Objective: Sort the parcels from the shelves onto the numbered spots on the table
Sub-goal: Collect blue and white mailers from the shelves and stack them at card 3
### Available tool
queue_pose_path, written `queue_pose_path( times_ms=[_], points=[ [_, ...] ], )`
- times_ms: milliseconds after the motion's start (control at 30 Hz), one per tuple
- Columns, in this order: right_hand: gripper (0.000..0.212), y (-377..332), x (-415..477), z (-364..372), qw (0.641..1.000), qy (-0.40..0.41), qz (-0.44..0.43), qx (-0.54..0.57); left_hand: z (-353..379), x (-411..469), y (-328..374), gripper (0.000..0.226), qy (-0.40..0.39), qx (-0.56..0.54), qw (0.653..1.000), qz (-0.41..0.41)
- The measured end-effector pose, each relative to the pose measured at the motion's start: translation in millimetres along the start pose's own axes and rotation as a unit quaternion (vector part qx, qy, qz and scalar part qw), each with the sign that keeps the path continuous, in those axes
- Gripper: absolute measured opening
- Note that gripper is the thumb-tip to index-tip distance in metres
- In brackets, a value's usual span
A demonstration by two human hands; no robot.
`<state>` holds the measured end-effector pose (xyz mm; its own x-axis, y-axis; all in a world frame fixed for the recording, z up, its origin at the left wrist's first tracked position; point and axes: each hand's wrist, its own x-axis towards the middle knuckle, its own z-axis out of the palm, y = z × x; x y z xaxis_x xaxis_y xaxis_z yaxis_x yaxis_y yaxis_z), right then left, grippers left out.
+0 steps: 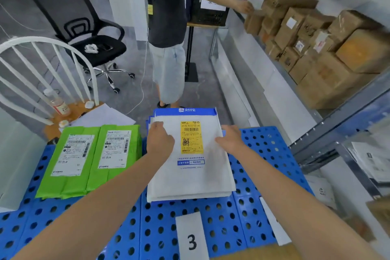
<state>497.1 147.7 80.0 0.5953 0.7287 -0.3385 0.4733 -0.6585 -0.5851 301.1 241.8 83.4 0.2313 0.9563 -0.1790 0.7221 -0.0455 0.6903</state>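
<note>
White parcel [190,179] runs lengthwise away, blue end overhanging the surface's [263,154] far edge. Left hand [160,142] curls its fingers on the parcel's left edge, right hand [231,139] has its fingers flat on top. Green parcels [90,160] just left, open surface right.

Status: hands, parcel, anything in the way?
Left hand grips mailer at top-left corner; right hand rests on its right edge. Mailer flat, beyond 3 tag. Green parcels to its left. Nothing blocking.
</note>
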Motion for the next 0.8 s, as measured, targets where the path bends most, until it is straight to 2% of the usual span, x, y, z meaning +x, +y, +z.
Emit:
queue_pose_path(
  times_ms=[67, 167, 300, 533, 700, 800],
  points=[
    [0.041, -2, -9, -11, 0.999, 0.026, -0.03, -0.007, -4, -6, 19, 0.038, -0.005, 0.034, 0.996, 0.08],
    [0.048, -8, -33, -33, 0.993, 0.055, -0.088, -0.049, -4, -20, 47, 0.048, -0.015, 0.116, 0.971, 0.209],
    [0.047, 2, -76, -74, 0.98, 0.11, -0.13, -0.1, 0, -58, 90, 0.054, -0.033, 0.162, 0.935, 0.314],
    [0.055, 75, -187, -152, 0.968, 0.213, -0.073, -0.112, 25, -154, 158, 0.055, -0.04, 0.201, 0.856, 0.474],
    [0.051, 158, -308, -175, 0.956, 0.275, 0.004, -0.105, 60, -274, 182, 0.056, -0.079, 0.204, 0.801, 0.557],
    [0.054, 213, -392, -178, 0.951, 0.29, 0.051, -0.097, 88, -362, 184, 0.056, -0.095, 0.226, 0.746, 0.619]
  ],
)
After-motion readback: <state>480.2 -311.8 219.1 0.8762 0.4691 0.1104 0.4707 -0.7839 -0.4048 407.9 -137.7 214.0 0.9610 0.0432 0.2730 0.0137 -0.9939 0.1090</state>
